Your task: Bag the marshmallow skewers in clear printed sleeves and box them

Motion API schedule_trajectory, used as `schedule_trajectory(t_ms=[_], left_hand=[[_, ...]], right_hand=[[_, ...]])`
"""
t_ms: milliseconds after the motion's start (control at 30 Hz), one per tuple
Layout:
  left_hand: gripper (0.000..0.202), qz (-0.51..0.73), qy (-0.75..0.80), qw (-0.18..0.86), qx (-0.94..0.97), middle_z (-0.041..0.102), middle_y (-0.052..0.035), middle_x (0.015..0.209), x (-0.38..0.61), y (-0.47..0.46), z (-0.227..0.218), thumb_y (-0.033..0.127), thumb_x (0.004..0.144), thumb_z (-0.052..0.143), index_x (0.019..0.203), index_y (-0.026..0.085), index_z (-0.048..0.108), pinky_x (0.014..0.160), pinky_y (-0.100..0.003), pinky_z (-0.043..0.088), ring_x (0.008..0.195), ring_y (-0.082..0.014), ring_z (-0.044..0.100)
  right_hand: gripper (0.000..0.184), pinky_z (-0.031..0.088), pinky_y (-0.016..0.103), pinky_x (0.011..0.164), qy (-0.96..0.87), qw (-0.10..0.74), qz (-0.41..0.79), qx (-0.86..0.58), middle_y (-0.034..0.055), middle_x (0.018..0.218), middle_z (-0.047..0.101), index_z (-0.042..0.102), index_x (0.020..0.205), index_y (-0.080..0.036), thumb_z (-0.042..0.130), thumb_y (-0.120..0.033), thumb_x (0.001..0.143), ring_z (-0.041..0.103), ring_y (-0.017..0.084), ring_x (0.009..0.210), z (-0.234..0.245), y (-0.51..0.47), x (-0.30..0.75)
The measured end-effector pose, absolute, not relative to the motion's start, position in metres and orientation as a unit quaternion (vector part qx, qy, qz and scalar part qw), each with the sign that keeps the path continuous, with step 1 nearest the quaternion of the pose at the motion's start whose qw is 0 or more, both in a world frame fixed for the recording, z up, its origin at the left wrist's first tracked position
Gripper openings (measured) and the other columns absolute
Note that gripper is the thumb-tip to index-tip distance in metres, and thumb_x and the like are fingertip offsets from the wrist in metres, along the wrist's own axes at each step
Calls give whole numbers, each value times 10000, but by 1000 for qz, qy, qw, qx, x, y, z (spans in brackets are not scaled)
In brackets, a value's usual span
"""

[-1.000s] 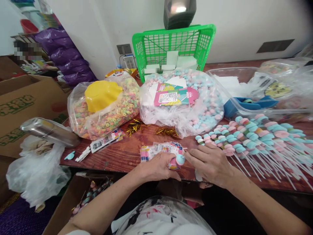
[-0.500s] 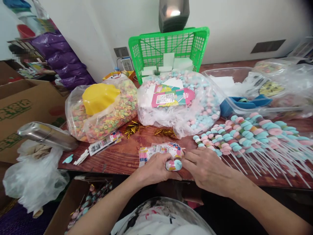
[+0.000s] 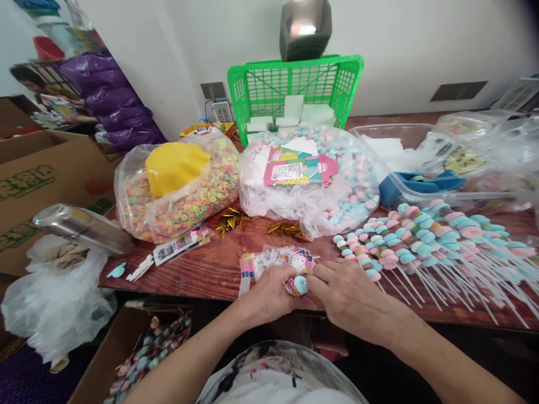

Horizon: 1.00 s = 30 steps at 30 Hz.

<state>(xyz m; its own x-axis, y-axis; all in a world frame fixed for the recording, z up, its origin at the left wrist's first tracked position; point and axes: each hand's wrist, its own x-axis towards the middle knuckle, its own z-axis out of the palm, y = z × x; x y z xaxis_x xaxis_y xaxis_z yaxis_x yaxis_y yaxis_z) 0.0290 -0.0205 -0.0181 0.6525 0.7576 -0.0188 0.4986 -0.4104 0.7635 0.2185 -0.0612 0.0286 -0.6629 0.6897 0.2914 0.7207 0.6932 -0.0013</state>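
Observation:
My left hand (image 3: pixel 272 289) is closed around a marshmallow skewer (image 3: pixel 298 285) in a printed clear wrapper, just over the table's front edge. A pale blue marshmallow shows at its end, facing my right hand. Beside that end, my right hand (image 3: pixel 349 294) has its fingers bent and pressed together; what they grip is hidden. Just behind both hands lies a fanned pile of printed wrappers (image 3: pixel 278 257). To the right of my right hand, many blue and pink marshmallow skewers (image 3: pixel 425 230) lie with their white sticks pointing toward me.
Behind are a bag of ring-shaped candy (image 3: pixel 185 205), a bag of marshmallows (image 3: pixel 351 191) and a green basket (image 3: pixel 295 64). A steel flask (image 3: pixel 88 229) lies left. A box of finished-looking skewers (image 3: pixel 147 350) stands below the edge. A clear tub (image 3: pixel 421 196) sits right. Another person is far left.
The wrapped skewer has turned so that its blue end faces more toward me. Both hands stay close together, shifted slightly left. The whole view has tilted a little.

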Motion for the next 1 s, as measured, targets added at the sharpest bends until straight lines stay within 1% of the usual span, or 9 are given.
schedule_trajectory(t_ms=[100, 200, 367, 467, 567, 633, 733, 833, 1000], left_hand=[[305, 169, 425, 367, 810, 619, 27, 765, 19, -21, -14, 440, 709, 738, 827, 179, 634, 611, -231, 349, 692, -137, 509], [315, 168, 444, 315, 822, 624, 7, 794, 16, -22, -13, 464, 722, 725, 825, 187, 615, 627, -252, 350, 714, -158, 526], [316, 157, 447, 213, 854, 608, -22, 765, 25, -25, -23, 483, 766, 677, 772, 192, 554, 627, -280, 346, 700, -182, 530], [302, 152, 453, 197, 856, 622, -38, 802, 29, -26, -25, 475, 782, 661, 803, 192, 558, 659, -290, 368, 746, -202, 549], [260, 131, 449, 247, 849, 642, -33, 871, 28, -25, -18, 373, 744, 718, 874, 190, 588, 701, -289, 387, 793, -205, 566], [289, 109, 438, 310, 837, 639, -11, 851, 27, -25, -11, 336, 695, 760, 891, 188, 610, 692, -274, 391, 779, -192, 563], [331, 86, 401, 429, 805, 585, 37, 738, 26, -25, -2, 387, 639, 796, 835, 177, 632, 617, -235, 366, 703, -156, 519], [373, 114, 343, 547, 755, 549, 56, 731, 28, -24, 1, 399, 594, 820, 827, 165, 647, 612, -213, 365, 698, -130, 477], [354, 150, 326, 635, 684, 571, 29, 742, 34, -24, -5, 383, 633, 792, 849, 131, 668, 660, -224, 407, 714, -132, 487]], right_hand=[[236, 250, 311, 611, -889, 144, -60, -431, 18, 752, 621, 556, 799, -192, 496, 16, 704, 520, 167, 649, 35, -59, 228], [255, 244, 312, 597, -886, 141, -48, -440, 14, 732, 623, 560, 775, -197, 481, 26, 682, 520, 156, 624, 37, -60, 229], [296, 200, 326, 577, -869, 83, -30, -487, 15, 765, 652, 584, 832, -202, 477, 39, 699, 535, 157, 609, 34, -63, 218], [268, 151, 331, 557, -855, 57, -21, -515, 15, 728, 652, 584, 820, -197, 475, 26, 721, 518, 157, 566, 35, -61, 217], [281, 147, 330, 561, -853, 76, -23, -516, 10, 725, 641, 586, 820, -200, 475, 30, 703, 503, 156, 574, 38, -57, 222], [292, 160, 325, 571, -866, 104, -29, -488, 4, 728, 625, 585, 808, -203, 476, 41, 689, 492, 156, 598, 38, -53, 227], [265, 189, 317, 594, -894, 150, -37, -421, 3, 725, 602, 572, 777, -201, 480, 41, 722, 473, 157, 648, 35, -47, 232], [211, 205, 313, 608, -910, 177, -34, -374, 5, 730, 595, 552, 759, -199, 509, 8, 765, 450, 164, 680, 32, -45, 237], [149, 239, 310, 641, -919, 180, -19, -350, 13, 788, 610, 560, 802, -198, 540, -50, 805, 467, 167, 725, 39, -54, 240]])
